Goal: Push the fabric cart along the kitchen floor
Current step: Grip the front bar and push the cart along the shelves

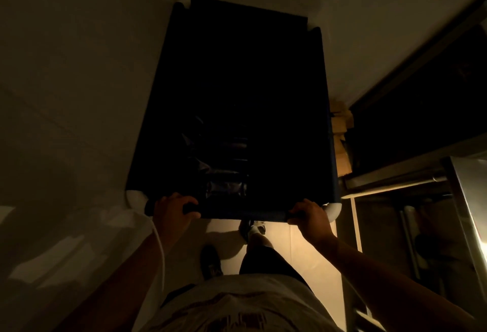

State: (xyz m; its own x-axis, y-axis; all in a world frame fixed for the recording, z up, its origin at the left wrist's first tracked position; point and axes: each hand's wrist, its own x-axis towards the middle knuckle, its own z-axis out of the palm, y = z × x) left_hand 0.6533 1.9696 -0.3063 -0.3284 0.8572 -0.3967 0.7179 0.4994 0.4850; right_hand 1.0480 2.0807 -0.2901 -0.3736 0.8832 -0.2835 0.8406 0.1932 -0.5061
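A dark fabric cart [158, 110] fills the middle of the head view, seen from above, with pale rounded corner pieces. Its inside is almost black; some dark shiny bags lie near the close end. My left hand [172, 209] is wrapped around the near rail at its left end. My right hand [311, 217] grips the same rail at its right end. Both arms reach forward from the bottom of the view. My legs and dark shoes show on the pale floor [79, 120] below the rail.
The room is dim. Metal shelving and a steel unit [411, 181] stand close along the cart's right side. Cardboard boxes [342, 134] sit between the cart and the shelving. Pale floor stretches to the left and ahead. A thin white cord [160, 247] hangs by my left forearm.
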